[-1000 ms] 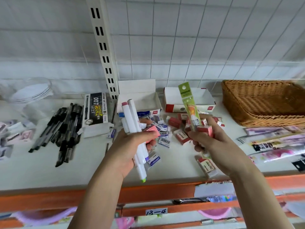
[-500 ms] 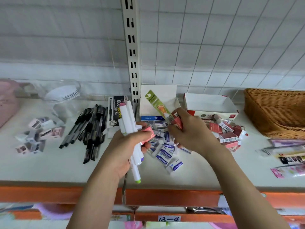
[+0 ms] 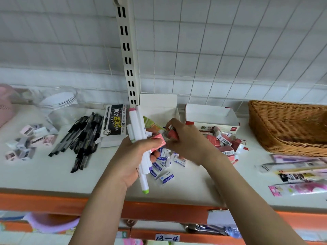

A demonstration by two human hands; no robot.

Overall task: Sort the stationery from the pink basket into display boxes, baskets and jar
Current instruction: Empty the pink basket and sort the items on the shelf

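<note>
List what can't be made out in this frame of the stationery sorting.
- Head view: how many red items the right hand holds; its fingers cover them.
- Marker count in the left hand grip: they overlap.
- Pink basket: cut off by the left edge.
- Wicker basket contents: its right side is cut off.

Two hands are seen, the left hand (image 3: 131,156) and the right hand (image 3: 187,140). Three white markers (image 3: 137,126) are counted in the left hand, with one pink eraser (image 3: 157,139). One green packet (image 3: 152,123) is seen. One clear jar (image 3: 58,103), one wicker basket (image 3: 290,128) and two open white display boxes (image 3: 212,114) are counted; the black pens (image 3: 83,137) cannot be counted exactly.
</note>
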